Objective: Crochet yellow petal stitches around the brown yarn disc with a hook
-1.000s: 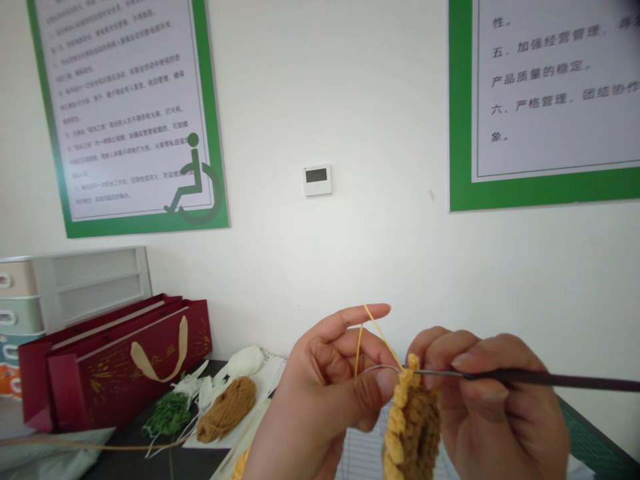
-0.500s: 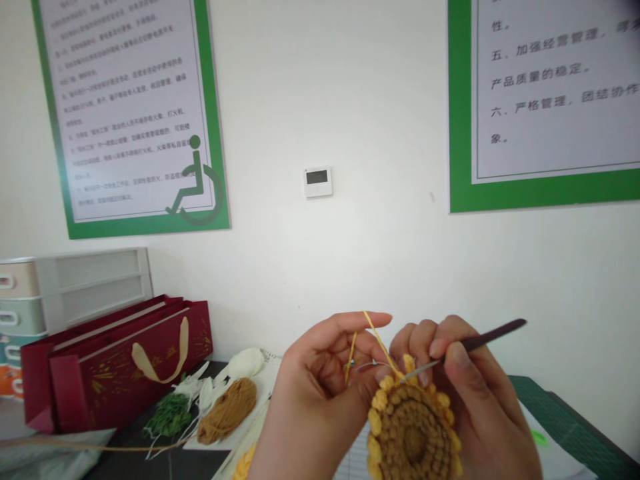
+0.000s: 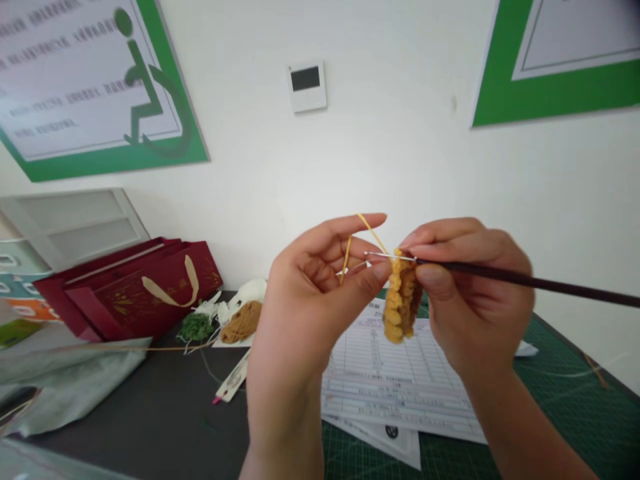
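Note:
My left hand [image 3: 320,287] pinches the upper left edge of a crocheted piece [image 3: 395,307], with yellow yarn [image 3: 373,230] running over its raised index finger. The piece is seen nearly edge-on, its bumpy yellow rim facing me. My right hand [image 3: 475,287] is closed on a crochet hook [image 3: 565,287] with a dark handle. The hook's thin metal shaft crosses the top of the piece, and its tip sticks out on the left, near my left fingers. Below the hands lie printed sheets [image 3: 365,373].
At the left stands a dark red paper bag [image 3: 145,293] by stacked drawers [image 3: 25,260]. Brown yarn [image 3: 240,323], green yarn [image 3: 195,328] and white yarn [image 3: 253,291] lie beside it. A green cutting mat [image 3: 570,400] is under the sheets; a grey-green cloth [image 3: 85,380] lies at left.
The view has tipped down, showing more of the table. The crocheted piece has turned from face-on to edge-on. The hook now lies across its top, its handle pointing right and slightly down.

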Action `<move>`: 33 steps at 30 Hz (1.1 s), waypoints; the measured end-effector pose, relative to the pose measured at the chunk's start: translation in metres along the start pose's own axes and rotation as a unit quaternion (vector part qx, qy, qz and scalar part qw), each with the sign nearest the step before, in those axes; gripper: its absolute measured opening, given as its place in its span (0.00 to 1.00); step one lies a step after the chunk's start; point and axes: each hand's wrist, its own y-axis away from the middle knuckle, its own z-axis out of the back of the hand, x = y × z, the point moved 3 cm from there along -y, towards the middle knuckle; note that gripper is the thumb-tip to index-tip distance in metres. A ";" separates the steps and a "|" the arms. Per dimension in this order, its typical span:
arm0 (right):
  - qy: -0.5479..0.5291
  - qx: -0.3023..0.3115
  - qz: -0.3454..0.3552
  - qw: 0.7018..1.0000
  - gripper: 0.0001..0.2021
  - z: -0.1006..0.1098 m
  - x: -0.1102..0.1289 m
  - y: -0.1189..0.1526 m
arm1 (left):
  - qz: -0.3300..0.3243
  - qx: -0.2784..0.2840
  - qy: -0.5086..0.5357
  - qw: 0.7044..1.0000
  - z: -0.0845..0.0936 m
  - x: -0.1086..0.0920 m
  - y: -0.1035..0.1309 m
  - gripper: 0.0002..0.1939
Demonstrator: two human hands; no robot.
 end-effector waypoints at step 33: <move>0.124 0.031 0.019 0.992 0.08 0.000 0.004 -0.002 | -0.001 -0.011 -0.045 0.999 0.004 0.002 -0.001 0.21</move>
